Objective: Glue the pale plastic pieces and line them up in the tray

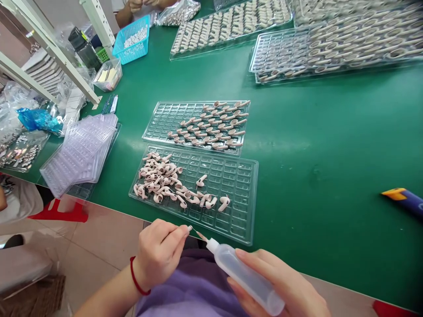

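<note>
Between the thumb and fingers of my left hand (161, 248) is a small whitish piece (189, 228), mostly covered by the fingertips. A red cord circles that wrist. My right hand (277, 277) is wrapped round a translucent squeeze bottle (246, 277), tilted so its thin nozzle points up and left at the small piece. A narrow gap seems to separate the tip from it. Just beyond both hands lies a clear compartment tray (244, 202) with a heap of pale earbud-shaped casings (160, 178) on its left. Behind it, another clear tray (165, 119) holds rows of similar casings.
More filled trays (231, 26) (333, 44) stand at the back. Left are stacked empty trays (82, 149), a blue basket (132, 39) of white parts, a clear box (108, 75) and a dark bottle (84, 48). A yellow-and-blue tube (403, 200) lies right. Another person's hands (135, 5) show at the top.
</note>
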Tool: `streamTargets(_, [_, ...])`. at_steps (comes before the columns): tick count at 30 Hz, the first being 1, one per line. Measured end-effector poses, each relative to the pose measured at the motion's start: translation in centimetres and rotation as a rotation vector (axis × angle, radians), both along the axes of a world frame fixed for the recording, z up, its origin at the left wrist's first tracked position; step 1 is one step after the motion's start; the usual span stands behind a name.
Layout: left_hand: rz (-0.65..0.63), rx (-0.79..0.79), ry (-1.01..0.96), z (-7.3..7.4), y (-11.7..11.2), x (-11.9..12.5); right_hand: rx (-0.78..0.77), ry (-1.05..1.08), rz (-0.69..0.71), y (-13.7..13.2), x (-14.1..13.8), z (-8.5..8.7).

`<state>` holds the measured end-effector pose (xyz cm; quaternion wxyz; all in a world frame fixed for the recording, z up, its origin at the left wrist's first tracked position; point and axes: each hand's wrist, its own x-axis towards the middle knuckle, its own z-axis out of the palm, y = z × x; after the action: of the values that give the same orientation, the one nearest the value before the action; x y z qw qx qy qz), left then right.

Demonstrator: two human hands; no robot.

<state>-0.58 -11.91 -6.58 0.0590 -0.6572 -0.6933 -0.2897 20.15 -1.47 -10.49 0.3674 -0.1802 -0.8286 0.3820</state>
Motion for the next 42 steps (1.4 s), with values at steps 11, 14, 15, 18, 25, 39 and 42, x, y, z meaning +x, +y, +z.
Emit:
streamTargets(11, [0.011,0.015,0.006,0.3,0.3,0.1,0.029,0.011,-0.006,0.1,-0.5,0.5])
streamTargets(14, [0.015,0.007,0.000,0.2,0.3,0.1,0.018,0.017,-0.003,0.1,-0.4,0.3])
streamTargets(15, [0.017,0.005,-0.004,0.2,0.3,0.1,0.016,0.019,-0.001,0.1,-0.4,0.3])
streamTargets(18, [0.033,0.004,-0.027,0.0,0.3,0.0,0.002,0.001,-0.002,-0.1,0.0,0.2])
streamTargets(25, [0.180,-0.143,-0.683,0.3,-0.7,2.1,-0.059,0.004,-0.077,-0.9,0.5,0.0])
streamTargets(39, [0.553,-0.406,-1.864,-1.8,0.3,5.2,0.185,0.016,-0.220,-2.0,-2.2,-1.2])
streamTargets(42, [0.568,-0.398,-1.887,-1.8,0.5,5.4,0.190,0.010,-0.207,-2.0,-2.2,-1.2])
